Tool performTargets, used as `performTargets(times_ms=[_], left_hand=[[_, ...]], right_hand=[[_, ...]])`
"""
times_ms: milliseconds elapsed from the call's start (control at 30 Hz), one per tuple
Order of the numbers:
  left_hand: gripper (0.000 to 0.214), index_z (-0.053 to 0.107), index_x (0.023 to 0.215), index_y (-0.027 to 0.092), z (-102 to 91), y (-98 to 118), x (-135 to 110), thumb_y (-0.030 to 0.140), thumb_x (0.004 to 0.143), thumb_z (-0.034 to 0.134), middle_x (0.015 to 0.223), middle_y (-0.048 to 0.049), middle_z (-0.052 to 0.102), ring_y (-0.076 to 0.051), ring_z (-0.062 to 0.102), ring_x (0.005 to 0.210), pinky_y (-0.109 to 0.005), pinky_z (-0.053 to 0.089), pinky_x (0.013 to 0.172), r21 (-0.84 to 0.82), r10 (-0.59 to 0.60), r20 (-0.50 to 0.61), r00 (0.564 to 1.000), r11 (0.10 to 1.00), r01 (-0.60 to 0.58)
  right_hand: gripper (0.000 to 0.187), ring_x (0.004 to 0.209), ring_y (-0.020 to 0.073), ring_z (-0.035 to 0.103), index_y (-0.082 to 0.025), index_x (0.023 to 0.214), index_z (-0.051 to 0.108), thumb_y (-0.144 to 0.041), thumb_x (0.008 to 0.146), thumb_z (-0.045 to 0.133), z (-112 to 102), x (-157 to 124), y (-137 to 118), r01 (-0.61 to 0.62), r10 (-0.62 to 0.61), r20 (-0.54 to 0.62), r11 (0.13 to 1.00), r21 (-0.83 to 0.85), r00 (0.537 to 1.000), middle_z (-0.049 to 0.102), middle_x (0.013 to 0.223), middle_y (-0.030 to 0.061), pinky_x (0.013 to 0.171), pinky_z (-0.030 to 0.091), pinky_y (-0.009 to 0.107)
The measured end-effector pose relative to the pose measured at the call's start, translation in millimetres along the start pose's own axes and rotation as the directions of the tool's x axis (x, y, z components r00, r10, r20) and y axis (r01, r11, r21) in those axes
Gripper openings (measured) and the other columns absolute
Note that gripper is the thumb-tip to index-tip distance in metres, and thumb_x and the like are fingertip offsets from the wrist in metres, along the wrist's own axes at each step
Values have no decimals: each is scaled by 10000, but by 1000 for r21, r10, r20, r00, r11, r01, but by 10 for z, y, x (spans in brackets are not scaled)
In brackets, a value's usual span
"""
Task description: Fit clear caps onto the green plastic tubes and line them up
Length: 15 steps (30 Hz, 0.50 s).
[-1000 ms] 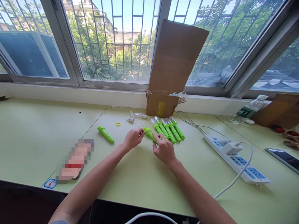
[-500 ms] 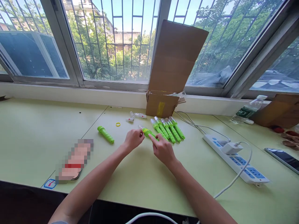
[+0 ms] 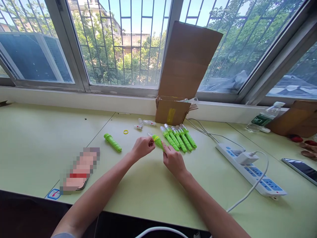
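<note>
A green ridged plastic tube with a clear tip and a yellow ring [image 3: 157, 139] is held just above the table between my hands. My right hand [image 3: 174, 159] closes round its lower body. At its tip end, my left hand [image 3: 143, 147] is pinched, and its fingertips touch the tube near the yellow ring; the exact contact is partly hidden. Just right of it lie several similar green tubes with clear tips [image 3: 179, 138], side by side. A single green tube without a clear tip [image 3: 112, 142] rests to the left of my left hand.
Behind my hands lie a loose yellow ring [image 3: 125, 131] and several small clear pieces [image 3: 149, 122]. A cardboard box [image 3: 170, 112] stands open by the window. To the right are a power strip [image 3: 255, 175] with cables, a bottle [image 3: 264, 116] and phone [image 3: 300, 169]; another phone [image 3: 80, 173] lies left.
The tube in my hands has turned slightly and its tip points a little more upright. My right fingers have shifted along its body. The view has moved very slightly.
</note>
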<state>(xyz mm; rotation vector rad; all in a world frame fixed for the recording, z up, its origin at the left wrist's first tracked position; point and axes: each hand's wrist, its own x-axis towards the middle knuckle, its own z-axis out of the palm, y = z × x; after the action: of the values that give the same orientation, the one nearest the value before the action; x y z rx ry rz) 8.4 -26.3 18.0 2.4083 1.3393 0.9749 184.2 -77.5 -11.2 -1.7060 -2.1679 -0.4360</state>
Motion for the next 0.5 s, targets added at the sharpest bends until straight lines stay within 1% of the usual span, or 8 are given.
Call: performTargets(times_ms=[133,233,300,367,500], left_hand=[[121,610,762,193,-15,54,-19,228,805,502,693,-7,669,-115,596,599,-220,409,597,20,10,3,1000,1000,-10],[166,621,788,194,-20,76,-22,271,846,485,714,-9,680,-112,605,608,-220,414,605,21,-16,-9,1000,1000,16],[165,626,829,194,-16,64,-18,292,853,496,731,-7,688,-108,608,611,-216,423,618,3,-36,-26,999,999,36],[171,626,864,191,-7,38,-11,310,858,503,738,-7,692,-106,610,612,-214,429,626,-19,-43,-41,998,999,43],[186,629,869,191,5,-8,3,310,880,486,762,-13,699,-109,616,635,-214,429,629,-25,-14,-41,999,1000,13]], right_hand=[[521,641,158,559,-198,1384,421,-188,864,385,-31,11,18,-46,45,-26,999,-24,999,620,870,79,530,388,259],[517,685,168,566,-188,1384,417,-258,872,406,-79,17,3,-56,55,-89,998,-9,994,617,922,89,549,396,266],[509,715,176,568,-188,1378,424,-269,876,406,-99,19,-6,-58,58,-121,998,-1,991,609,941,87,560,399,271],[490,726,176,566,-205,1365,441,-246,878,399,-101,20,-2,-53,53,-129,999,3,990,602,927,78,567,397,271],[475,680,158,548,-225,1356,456,-219,886,386,-71,25,45,-28,31,-113,999,27,993,590,906,67,573,402,269]])
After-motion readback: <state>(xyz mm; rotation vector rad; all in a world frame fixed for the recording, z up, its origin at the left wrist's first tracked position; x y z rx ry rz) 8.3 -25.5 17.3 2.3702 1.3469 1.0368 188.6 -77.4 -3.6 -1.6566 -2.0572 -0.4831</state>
